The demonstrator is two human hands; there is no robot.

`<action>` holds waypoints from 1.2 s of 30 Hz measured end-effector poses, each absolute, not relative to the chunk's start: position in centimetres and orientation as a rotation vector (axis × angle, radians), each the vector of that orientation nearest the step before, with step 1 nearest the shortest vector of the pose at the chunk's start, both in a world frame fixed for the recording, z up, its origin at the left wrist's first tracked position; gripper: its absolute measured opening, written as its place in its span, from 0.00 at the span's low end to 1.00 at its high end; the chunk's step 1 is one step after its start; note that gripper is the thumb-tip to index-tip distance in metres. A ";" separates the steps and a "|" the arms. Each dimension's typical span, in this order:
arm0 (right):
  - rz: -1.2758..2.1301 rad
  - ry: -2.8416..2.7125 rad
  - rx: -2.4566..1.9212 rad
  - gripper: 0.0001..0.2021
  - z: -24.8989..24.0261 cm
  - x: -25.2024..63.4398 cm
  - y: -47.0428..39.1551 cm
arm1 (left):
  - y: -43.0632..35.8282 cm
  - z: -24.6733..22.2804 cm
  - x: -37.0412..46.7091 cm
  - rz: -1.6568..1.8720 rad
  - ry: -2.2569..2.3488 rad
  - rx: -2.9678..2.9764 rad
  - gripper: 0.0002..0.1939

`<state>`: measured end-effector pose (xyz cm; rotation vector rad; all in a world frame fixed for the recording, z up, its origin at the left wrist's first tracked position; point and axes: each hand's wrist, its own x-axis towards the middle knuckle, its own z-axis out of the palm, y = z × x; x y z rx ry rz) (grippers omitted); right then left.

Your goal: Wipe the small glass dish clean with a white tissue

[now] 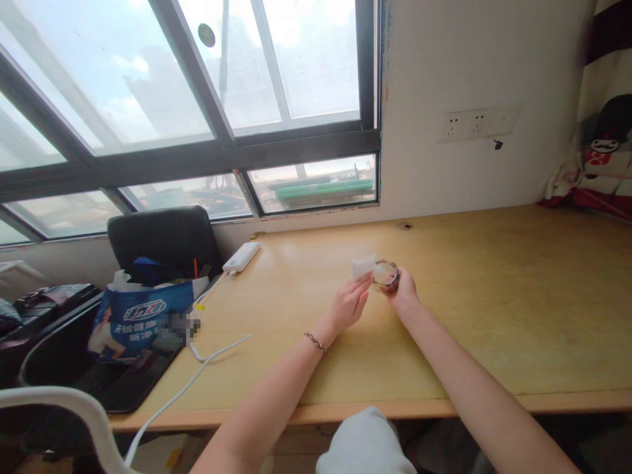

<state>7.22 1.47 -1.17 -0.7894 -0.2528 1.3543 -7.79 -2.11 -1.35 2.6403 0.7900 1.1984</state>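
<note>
Over the middle of the wooden table [306, 368], my right hand [405, 289] is wrapped round a clear glass jar [386, 275] with a dark patch low on its right side. The round rim of the jar faces up toward me. Just left of it, my left hand [351, 303] has its fingers together against a white tissue [363, 266], close to the rim. The thumb of that hand is partly apart below. A braided bracelet [315, 341] circles my left wrist.
A white power strip [241, 257] lies at the table's back left, with white cables [217, 355] along the left edge. Left of the table, a black chair [162, 240] holds a blue bag [143, 316]. Behind are a window and wall sockets [478, 124].
</note>
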 end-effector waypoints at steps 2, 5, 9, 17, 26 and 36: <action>1.417 -0.176 -0.823 0.06 -1.3 7.3 1.6 | -2.2 -1.3 -7.6 1.147 0.694 2.781 0.21; 1.403 -0.157 -0.866 0.06 -1.5 7.2 1.6 | -2.4 -1.3 -7.2 1.063 0.567 2.956 0.21; 1.402 -0.184 -0.878 0.05 -1.5 6.7 1.5 | -2.0 -1.1 -7.5 1.083 0.641 3.001 0.21; 1.369 -0.165 -0.883 0.04 -1.0 6.5 1.1 | -1.8 -0.9 -7.8 1.119 0.820 2.907 0.20; 1.418 -0.292 -0.962 0.06 -1.8 4.8 0.1 | -2.3 -0.5 -7.5 1.101 0.655 2.857 0.20; 1.333 -0.333 -0.993 0.05 -1.7 4.5 -0.1 | -1.9 -0.4 -7.4 1.282 0.989 2.460 0.19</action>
